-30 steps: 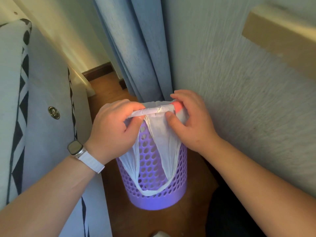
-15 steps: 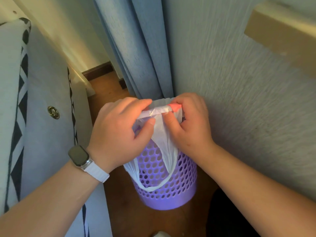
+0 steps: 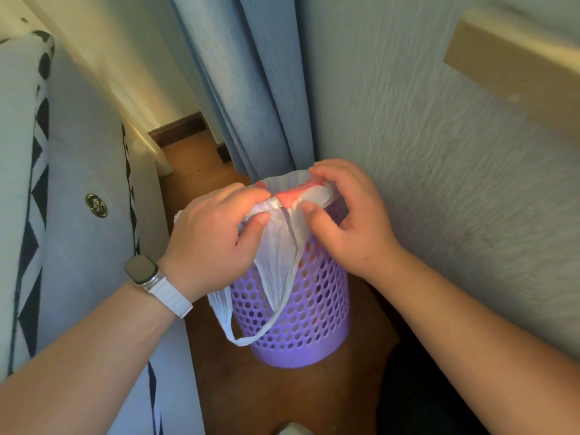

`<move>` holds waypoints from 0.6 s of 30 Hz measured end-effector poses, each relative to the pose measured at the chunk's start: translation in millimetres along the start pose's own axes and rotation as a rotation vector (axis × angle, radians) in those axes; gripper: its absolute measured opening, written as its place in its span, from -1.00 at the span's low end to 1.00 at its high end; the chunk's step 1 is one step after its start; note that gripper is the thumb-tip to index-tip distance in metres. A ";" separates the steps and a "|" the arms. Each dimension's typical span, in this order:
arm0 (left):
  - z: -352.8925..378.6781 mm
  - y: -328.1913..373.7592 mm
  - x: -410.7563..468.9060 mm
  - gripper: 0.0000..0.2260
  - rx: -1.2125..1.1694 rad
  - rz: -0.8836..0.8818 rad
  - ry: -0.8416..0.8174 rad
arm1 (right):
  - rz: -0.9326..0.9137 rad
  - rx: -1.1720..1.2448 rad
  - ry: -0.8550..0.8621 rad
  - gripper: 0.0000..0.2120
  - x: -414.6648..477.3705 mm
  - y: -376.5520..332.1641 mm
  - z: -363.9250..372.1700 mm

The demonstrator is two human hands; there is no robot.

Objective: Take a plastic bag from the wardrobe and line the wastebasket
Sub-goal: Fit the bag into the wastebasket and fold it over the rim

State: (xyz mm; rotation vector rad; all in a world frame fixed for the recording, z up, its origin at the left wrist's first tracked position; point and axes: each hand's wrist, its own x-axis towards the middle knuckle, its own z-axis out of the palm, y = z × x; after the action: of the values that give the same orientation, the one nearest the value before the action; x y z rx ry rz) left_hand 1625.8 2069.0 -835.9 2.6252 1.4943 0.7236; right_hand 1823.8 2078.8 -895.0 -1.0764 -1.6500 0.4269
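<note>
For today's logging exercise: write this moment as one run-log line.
step: lining wastebasket | left hand: gripping plastic bag at rim | right hand: gripping bag at rim | bag handle: hanging outside

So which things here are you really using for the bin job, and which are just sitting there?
In use:
left hand
right hand
white plastic bag
purple wastebasket

Just there:
blue curtain
grey patterned cushion
smartwatch
wooden floor

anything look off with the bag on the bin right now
Yes: the plastic bag is bunched at the near rim of the wastebasket, one handle loop dangling outside, while both hands pinch it.
</note>
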 end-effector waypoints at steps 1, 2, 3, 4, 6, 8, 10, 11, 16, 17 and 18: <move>-0.6 -0.5 0.0 -0.77 -0.003 0.017 0.006 | 0.009 0.001 -0.010 -0.59 0.5 1.2 0.0; -1.2 -0.6 0.0 -0.76 -0.008 0.031 0.012 | 0.010 -0.005 -0.022 -0.59 0.5 2.2 0.5; -1.8 -0.5 0.1 -0.76 -0.012 0.040 0.017 | 0.005 -0.014 -0.032 -0.60 -0.1 3.2 1.4; -2.2 -0.3 0.2 -0.77 -0.017 0.044 0.025 | -0.001 -0.020 -0.035 -0.61 -0.5 3.9 2.3; -2.7 0.8 0.2 -0.77 -0.035 0.041 0.035 | -0.007 -0.027 -0.018 -0.67 -0.7 4.3 3.3; -3.0 2.8 0.4 -0.76 -0.055 0.037 0.037 | -0.008 -0.038 0.013 -0.74 -0.4 3.8 3.8; -4.0 5.4 -0.4 -0.76 -0.074 0.032 0.045 | -0.012 -0.064 0.047 -0.76 -1.1 1.6 4.4; -5.3 7.5 -0.8 -0.75 -0.076 0.035 0.052 | -0.017 -0.079 0.061 -0.76 -2.0 -0.1 5.0; -8.4 22.8 -1.5 -0.69 0.045 0.085 0.099 | -0.020 -0.129 0.085 -0.76 -6.9 -13.2 9.8; -7.2 25.4 -1.8 -0.69 0.057 0.088 0.108 | -0.018 -0.137 0.088 -0.76 -7.7 -15.8 10.5; -5.8 27.1 -2.0 -0.70 0.050 0.084 0.106 | -0.016 -0.141 0.094 -0.76 -8.4 -17.7 11.1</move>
State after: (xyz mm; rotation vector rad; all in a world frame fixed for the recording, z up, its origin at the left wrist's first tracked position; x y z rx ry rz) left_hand 1644.4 2051.6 -824.6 2.7414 1.4528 0.8567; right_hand 1806.4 2065.2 -891.0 -1.1688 -1.6225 0.2486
